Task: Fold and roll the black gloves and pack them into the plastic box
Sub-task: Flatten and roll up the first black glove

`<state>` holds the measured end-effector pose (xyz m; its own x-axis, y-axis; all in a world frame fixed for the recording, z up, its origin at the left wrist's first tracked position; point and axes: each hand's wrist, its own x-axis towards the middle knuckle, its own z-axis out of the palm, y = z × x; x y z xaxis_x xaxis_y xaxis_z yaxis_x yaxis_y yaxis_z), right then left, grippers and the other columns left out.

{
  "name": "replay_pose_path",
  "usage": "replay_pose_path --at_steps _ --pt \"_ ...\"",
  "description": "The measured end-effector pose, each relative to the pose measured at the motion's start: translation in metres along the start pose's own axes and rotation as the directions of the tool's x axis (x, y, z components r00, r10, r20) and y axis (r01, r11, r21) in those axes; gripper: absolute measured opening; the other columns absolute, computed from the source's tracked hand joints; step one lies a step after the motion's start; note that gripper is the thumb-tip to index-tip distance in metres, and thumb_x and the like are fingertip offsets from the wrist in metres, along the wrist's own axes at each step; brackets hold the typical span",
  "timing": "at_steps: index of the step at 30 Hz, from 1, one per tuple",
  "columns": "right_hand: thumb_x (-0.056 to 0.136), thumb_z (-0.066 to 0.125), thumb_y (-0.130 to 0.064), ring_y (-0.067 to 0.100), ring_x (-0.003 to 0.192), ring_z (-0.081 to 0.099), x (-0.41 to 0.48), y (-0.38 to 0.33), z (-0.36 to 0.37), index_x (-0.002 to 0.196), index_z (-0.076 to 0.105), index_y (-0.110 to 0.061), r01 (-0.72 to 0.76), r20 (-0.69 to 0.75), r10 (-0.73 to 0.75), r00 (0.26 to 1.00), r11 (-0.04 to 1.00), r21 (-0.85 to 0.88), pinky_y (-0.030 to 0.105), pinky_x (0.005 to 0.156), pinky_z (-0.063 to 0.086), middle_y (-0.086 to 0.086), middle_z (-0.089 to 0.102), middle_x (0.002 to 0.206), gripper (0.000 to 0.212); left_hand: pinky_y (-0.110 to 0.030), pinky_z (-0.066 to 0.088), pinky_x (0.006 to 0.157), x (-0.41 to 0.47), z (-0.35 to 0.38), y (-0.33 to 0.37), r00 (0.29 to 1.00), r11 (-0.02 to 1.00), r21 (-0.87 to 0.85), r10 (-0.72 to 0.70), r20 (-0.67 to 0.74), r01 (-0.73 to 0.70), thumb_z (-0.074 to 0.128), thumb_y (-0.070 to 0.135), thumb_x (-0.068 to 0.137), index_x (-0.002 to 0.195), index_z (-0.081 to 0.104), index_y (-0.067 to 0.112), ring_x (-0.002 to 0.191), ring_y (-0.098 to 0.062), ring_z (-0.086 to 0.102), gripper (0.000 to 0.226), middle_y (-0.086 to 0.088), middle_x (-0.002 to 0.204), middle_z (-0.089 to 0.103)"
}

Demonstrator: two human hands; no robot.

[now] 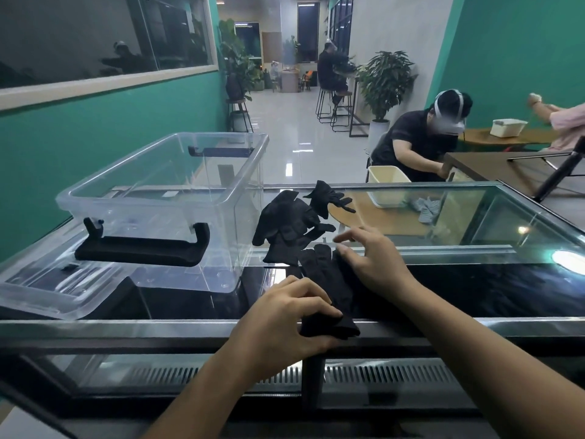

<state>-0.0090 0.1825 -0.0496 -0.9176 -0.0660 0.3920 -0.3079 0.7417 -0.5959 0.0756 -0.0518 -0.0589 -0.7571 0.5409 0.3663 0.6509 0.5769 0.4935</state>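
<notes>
Box [164, 191]: clear glossy plastic, showing matt black handles [142, 247]. Lid [53, 289]: same clear plastic, catching glare. Gloves [285, 223]: matt black knit cloth, looking soft. Counter [443, 217]: glossy glass, reflecting lights, edged with brushed metal frame [126, 327].

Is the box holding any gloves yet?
No: the clear box is empty, and the gloves lie on the glass top beside it.

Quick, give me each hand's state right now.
Left hand: closed, pinching the rolled end of the black glove.
Right hand: open, fingers spread, pressing flat on the same glove.
</notes>
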Motion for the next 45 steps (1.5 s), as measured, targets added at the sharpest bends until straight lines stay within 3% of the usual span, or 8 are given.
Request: replay_pose_path --at_steps 4,9,19,23,26,32,37,45 --pt "0.077 0.062 -0.071 0.02 0.116 0.063 0.023 -0.007 0.011 0.099 0.08 -0.036 -0.069 0.164 0.075 0.984 0.997 -0.041 0.05 0.107 0.048 -0.004 0.07 0.114 0.045 -0.022 0.051 0.094 -0.001 -0.002 0.001 1.0 1.0 -0.014 -0.013 0.005 0.013 0.082 0.053 0.085 0.116 0.081 0.041 0.115 -0.007 0.06 0.034 0.027 0.117 0.065" --pt "0.084 0.084 -0.037 0.022 0.1 0.063 0.038 -0.005 0.016 0.084 0.077 -0.034 -0.069 0.181 0.066 0.981 0.997 0.013 0.044 0.097 0.052 0.001 0.069 0.101 0.007 -0.025 0.05 0.099 0.0 -0.004 0.001 0.999 0.998 -0.035 -0.042 0.023 0.043 0.082 0.054 0.085 0.117 0.081 0.042 0.116 -0.007 0.06 0.034 0.028 0.118 0.064" --pt "0.09 0.07 -0.033 0.017 0.109 0.06 0.042 -0.005 0.023 0.091 0.065 -0.041 0.021 0.082 -0.021 0.996 1.0 0.011 0.055 0.106 0.046 -0.014 0.069 0.102 0.01 -0.024 0.049 0.101 0.0 -0.004 0.001 0.999 0.998 -0.049 -0.044 0.026 0.045 0.087 0.045 0.084 0.117 0.081 0.041 0.116 -0.006 0.059 0.034 0.028 0.117 0.064" --pt "0.089 0.078 -0.051 0.013 0.122 0.047 0.042 -0.02 0.028 0.1 0.077 -0.035 0.093 0.235 -0.075 0.969 0.993 -0.067 0.043 0.113 0.036 -0.007 0.065 0.12 0.02 -0.022 0.048 0.101 0.001 -0.005 0.001 0.999 0.998 -0.042 -0.035 0.035 0.036 0.084 0.046 0.084 0.119 0.08 0.041 0.118 -0.007 0.058 0.035 0.027 0.119 0.064" --pt "0.085 0.082 -0.046 0.017 0.123 0.049 0.043 -0.023 0.031 0.09 0.073 -0.04 0.101 0.285 -0.068 0.956 0.99 -0.101 0.048 0.113 0.039 -0.01 0.061 0.115 0.012 -0.022 0.05 0.098 0.0 -0.006 0.001 0.998 0.998 -0.044 -0.038 0.042 0.04 0.084 0.044 0.084 0.12 0.08 0.041 0.119 -0.007 0.056 0.036 0.027 0.119 0.064" --pt "0.086 0.085 -0.029 -0.002 0.096 0.058 0.047 -0.02 0.026 0.084 0.075 -0.029 0.089 0.173 -0.095 0.98 0.995 0.041 0.025 0.085 0.041 -0.013 0.065 0.097 0.01 -0.021 0.051 0.095 0.0 -0.005 0.001 0.998 0.998 -0.037 -0.041 0.038 0.043 0.083 0.045 0.085 0.12 0.079 0.041 0.12 -0.008 0.056 0.035 0.026 0.12 0.064" --pt "0.083 0.081 -0.043 0.012 0.097 0.058 0.043 -0.005 0.029 0.092 0.069 -0.038 0.093 0.141 -0.087 0.986 0.995 -0.034 0.041 0.092 0.048 -0.011 0.068 0.099 0.016 -0.019 0.05 0.094 0.0 -0.004 0.001 0.999 0.999 -0.029 -0.032 0.012 0.033 0.084 0.046 0.085 0.118 0.08 0.041 0.118 -0.007 0.058 0.034 0.027 0.119 0.065" --pt "0.094 0.079 -0.014 0.007 0.083 0.067 -0.013 -0.017 -0.012 0.094 0.077 -0.024 0.154 0.097 -0.175 0.98 0.969 0.191 0.02 0.074 0.048 -0.011 0.073 0.087 0.01 -0.031 0.06 0.079 -0.002 0.0 -0.004 0.99 0.985 -0.144 -0.108 -0.093 0.094 0.085 0.039 0.087 0.106 0.075 0.03 0.095 -0.009 0.071 0.023 0.016 0.099 0.073"
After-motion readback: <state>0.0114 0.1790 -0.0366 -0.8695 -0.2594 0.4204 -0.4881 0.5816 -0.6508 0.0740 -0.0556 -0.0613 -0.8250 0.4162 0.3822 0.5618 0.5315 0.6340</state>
